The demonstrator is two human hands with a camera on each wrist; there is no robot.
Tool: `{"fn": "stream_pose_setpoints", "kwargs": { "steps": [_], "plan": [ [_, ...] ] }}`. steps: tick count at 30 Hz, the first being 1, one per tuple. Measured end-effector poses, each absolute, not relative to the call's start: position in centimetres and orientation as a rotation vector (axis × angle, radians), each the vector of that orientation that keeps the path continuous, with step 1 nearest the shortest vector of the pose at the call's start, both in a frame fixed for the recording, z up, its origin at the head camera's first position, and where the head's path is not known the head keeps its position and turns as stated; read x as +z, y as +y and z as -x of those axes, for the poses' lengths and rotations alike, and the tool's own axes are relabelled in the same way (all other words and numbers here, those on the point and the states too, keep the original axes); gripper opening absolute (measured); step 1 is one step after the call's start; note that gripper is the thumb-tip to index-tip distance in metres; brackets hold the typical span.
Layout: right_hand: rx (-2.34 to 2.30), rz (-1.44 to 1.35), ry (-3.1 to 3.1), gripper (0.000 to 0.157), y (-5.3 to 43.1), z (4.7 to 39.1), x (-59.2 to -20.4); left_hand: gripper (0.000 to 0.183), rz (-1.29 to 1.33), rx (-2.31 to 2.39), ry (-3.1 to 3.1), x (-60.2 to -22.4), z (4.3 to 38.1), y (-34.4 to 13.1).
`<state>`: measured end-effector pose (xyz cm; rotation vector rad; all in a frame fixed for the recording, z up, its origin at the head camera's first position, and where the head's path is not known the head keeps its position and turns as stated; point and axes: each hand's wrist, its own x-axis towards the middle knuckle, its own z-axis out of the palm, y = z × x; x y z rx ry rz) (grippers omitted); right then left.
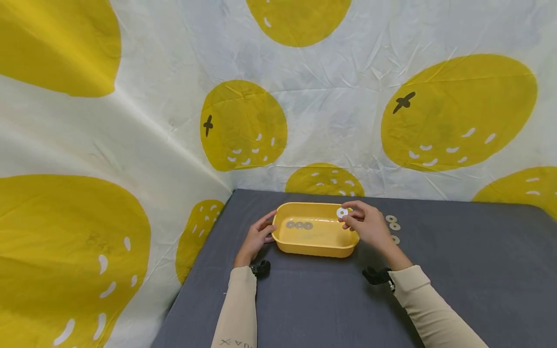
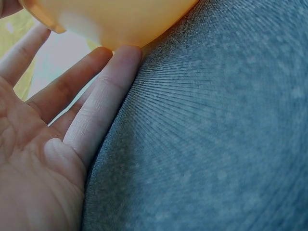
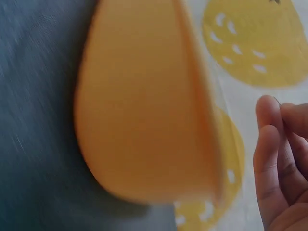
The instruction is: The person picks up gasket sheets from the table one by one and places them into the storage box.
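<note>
A yellow oblong tub (image 1: 315, 249) stands on the dark cloth. My left hand (image 1: 257, 237) holds its left end, thumb at the rim; in the left wrist view the fingers (image 2: 103, 103) reach the outer wall low by the cloth. Between right thumb and fingertips a white washer (image 1: 342, 212) with a round hole is pinched above the tub's right part by my right hand (image 1: 367, 224). In the right wrist view that hand (image 3: 284, 159) is partly cut off and the washer barely shows. Three greyish washers (image 1: 299, 225) lie in a row inside the tub, towards its left.
Right of the tub, beyond my right hand, three more washers (image 1: 394, 226) lie on the cloth-covered table (image 1: 470, 256). A white curtain with yellow fruit shapes (image 1: 330, 116) rises behind the table and along its left side. Both wrists carry black straps (image 1: 261, 269).
</note>
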<state>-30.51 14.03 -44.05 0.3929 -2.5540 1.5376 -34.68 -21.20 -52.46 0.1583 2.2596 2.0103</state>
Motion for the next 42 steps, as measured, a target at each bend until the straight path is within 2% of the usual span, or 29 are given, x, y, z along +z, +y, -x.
{"fn": "stream_pose_setpoints", "kwargs": {
  "steps": [11, 25, 35, 42],
  "plan": [
    [1.689, -0.374, -2.573, 0.031, 10.2, 31.0, -46.5, 0.050, -0.174, 2.024, 2.267, -52.6, 34.5, -21.1],
    [1.537, -0.230, -2.750, 0.032, 8.5, 32.5, -45.9, 0.048, -0.172, 2.013, 2.293, -52.4, 34.5, -21.1],
    [2.031, -0.024, -2.641, 0.030, 7.5, 34.3, -47.3, 0.049, -0.213, 2.050, 2.238, -52.6, 34.3, -20.8],
    [1.771, -0.051, -2.758, 0.028, 7.0, 35.7, -47.8, 0.049, -0.212, 2.048, 2.254, -52.3, 34.5, -21.1]
  ]
}}
